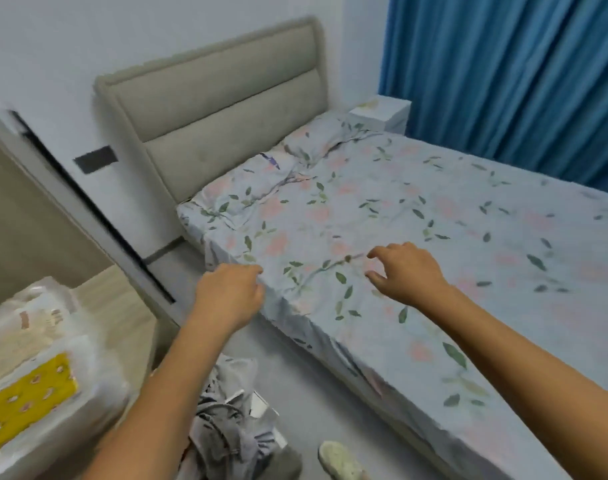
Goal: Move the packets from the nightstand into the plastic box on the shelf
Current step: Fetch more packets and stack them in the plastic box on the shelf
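Clear plastic packets [29, 368] lie stacked at the lower left on a light wooden surface [119, 306]; the front one has a yellow patterned label [25, 400]. My left hand [228, 296] hangs in the air near the bed's near corner, fingers loosely curled, holding nothing. My right hand [404, 271] hovers over the floral sheet with fingers spread and relaxed, also empty. A white nightstand [382, 114] stands at the far side of the bed by the curtain. No plastic box or shelf is in view.
A bed with a floral sheet [399, 237] and a grey padded headboard [219, 109] fills the middle and right. Blue curtains [510, 74] hang behind. Crumpled grey clothing [229, 427] and a pale shoe [340, 460] lie on the grey floor near my feet.
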`<state>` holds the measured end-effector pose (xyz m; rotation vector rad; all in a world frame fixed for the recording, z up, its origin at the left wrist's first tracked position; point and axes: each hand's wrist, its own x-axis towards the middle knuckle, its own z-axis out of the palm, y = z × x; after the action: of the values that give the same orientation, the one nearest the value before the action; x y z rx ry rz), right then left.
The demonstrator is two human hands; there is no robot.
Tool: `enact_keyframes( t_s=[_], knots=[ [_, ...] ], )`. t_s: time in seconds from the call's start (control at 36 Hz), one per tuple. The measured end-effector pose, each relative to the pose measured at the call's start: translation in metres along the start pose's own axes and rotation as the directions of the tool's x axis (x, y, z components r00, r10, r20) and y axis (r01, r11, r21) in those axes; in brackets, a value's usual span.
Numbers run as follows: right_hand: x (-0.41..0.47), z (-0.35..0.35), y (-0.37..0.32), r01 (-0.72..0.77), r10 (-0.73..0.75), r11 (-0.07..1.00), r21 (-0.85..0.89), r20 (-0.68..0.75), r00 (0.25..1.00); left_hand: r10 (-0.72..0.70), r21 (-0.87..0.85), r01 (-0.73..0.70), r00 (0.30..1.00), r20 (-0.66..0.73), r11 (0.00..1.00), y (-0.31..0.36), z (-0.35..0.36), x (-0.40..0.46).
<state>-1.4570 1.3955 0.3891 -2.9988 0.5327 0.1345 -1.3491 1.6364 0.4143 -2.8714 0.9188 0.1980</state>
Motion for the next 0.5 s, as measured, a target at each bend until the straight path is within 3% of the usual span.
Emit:
enact_keyframes(
  t_s=[0.17, 0.33, 0.5],
  knots=[
    [-0.113, 0.029, 0.103, -0.329, 0.326, 0.944, 0.008, 0.099, 0.940, 0.304, 0.045, -0.309, 0.949, 0.085, 0.950, 0.117, 0.017, 0.006],
    [-0.231, 0.037, 0.195, -0.583, 0.576, 0.812, 0.010, 0.141, 0.805, 0.537, 0.046, -0.553, 0.823, 0.186, 0.832, 0.250, 0.024, 0.000],
    [-0.320, 0.030, 0.275, -0.722, 0.702, 0.690, 0.051, 0.197, 0.684, 0.701, 0.020, -0.718, 0.685, 0.198, 0.696, 0.389, 0.020, -0.026]
  ],
)
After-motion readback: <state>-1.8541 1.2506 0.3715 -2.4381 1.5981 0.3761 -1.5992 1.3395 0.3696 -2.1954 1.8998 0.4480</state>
